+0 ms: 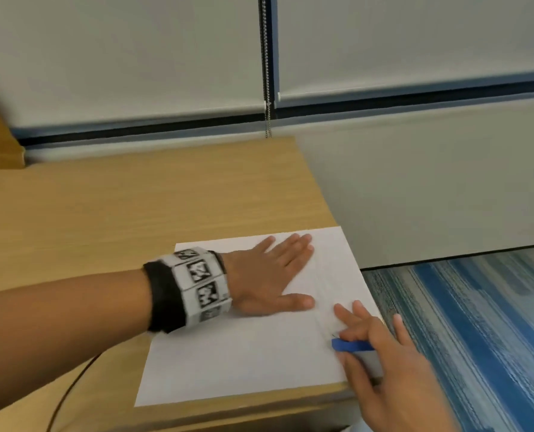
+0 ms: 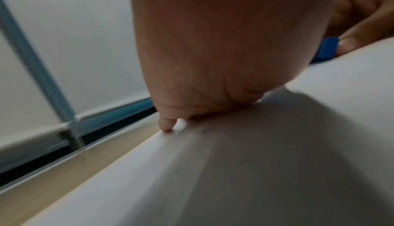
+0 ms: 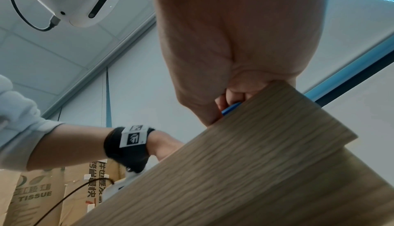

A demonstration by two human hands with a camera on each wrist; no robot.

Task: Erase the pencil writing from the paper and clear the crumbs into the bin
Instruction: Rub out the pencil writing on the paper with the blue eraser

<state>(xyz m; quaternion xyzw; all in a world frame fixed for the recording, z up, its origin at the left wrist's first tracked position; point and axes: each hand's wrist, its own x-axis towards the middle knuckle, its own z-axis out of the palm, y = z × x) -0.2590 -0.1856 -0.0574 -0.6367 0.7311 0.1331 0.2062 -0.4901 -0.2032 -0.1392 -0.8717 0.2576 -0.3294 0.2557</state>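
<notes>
A white sheet of paper (image 1: 243, 347) lies at the right end of the wooden desk (image 1: 119, 207), reaching its right edge. My left hand (image 1: 278, 275) lies flat on the paper's upper half with straight fingers, pressing it down. My right hand (image 1: 381, 347) comes in from the lower right and pinches a blue eraser (image 1: 349, 344), whose tip touches the paper near its right edge. A faint pencil mark shows just above the eraser tip. The left wrist view shows the eraser (image 2: 326, 49) beyond my palm. The right wrist view shows a sliver of eraser (image 3: 231, 108) above the desk edge (image 3: 245, 162).
Right of the desk is a drop to blue striped carpet (image 1: 477, 322). A white wall and window blinds with a bead chain (image 1: 267, 73) stand behind. A black cable (image 1: 69, 388) runs over the desk's front left. Cardboard boxes (image 3: 42, 196) show in the right wrist view. No bin is in view.
</notes>
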